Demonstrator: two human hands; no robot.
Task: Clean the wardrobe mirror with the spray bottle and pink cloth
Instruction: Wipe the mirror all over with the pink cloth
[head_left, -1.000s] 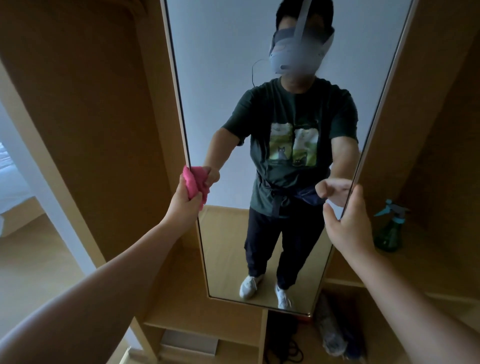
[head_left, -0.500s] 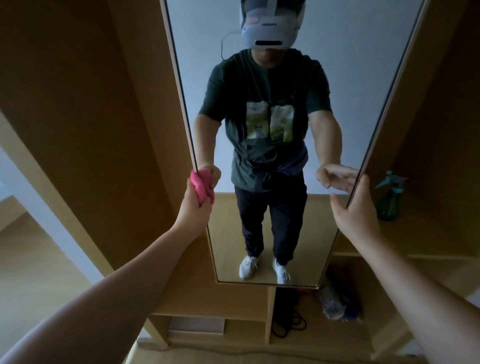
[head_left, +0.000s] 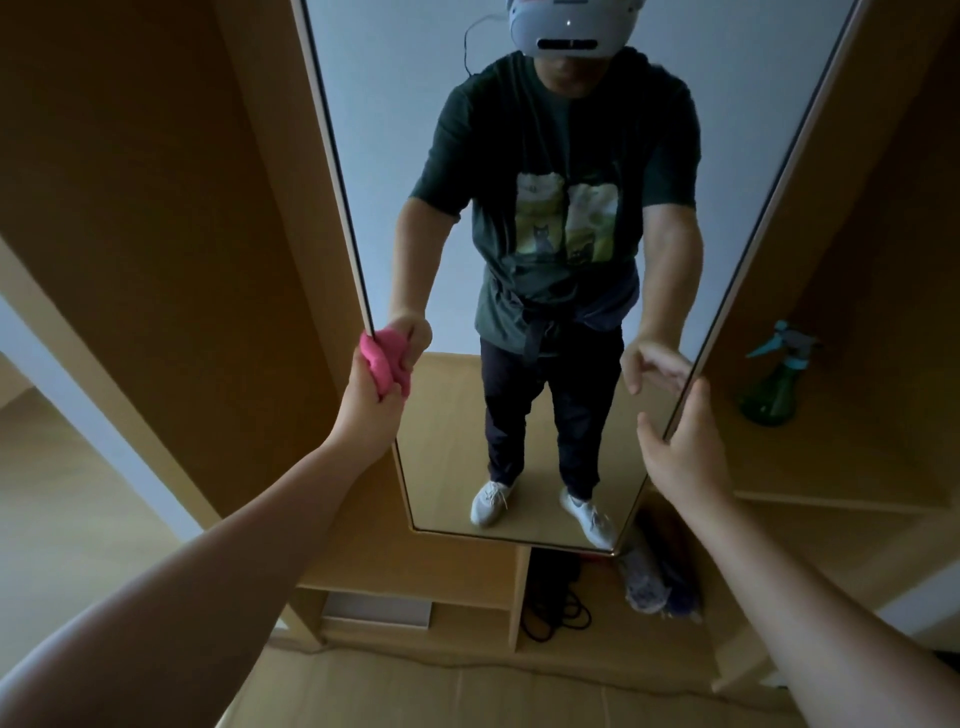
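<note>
A tall wardrobe mirror (head_left: 441, 447) hangs in front of me and reflects a person. My left hand (head_left: 371, 408) grips a bunched pink cloth (head_left: 387, 361) against the mirror's left edge. At the right edge, my right hand (head_left: 685, 447) holds the mirror's frame, thumb on the glass side and fingers behind the rim. A green spray bottle (head_left: 774, 387) with a teal trigger stands on a wardrobe shelf to the right, apart from both hands.
Wooden wardrobe panels (head_left: 171, 218) flank the mirror. Below it are open compartments with a black cable (head_left: 553, 613), a bundled grey and blue item (head_left: 654, 577) and a flat white box (head_left: 376, 610). Light wood floor lies at the bottom.
My view has tilted down, so more of the lower compartments and floor shows. My left hand with the cloth has slid down the left edge; my right hand stays on the right edge.
</note>
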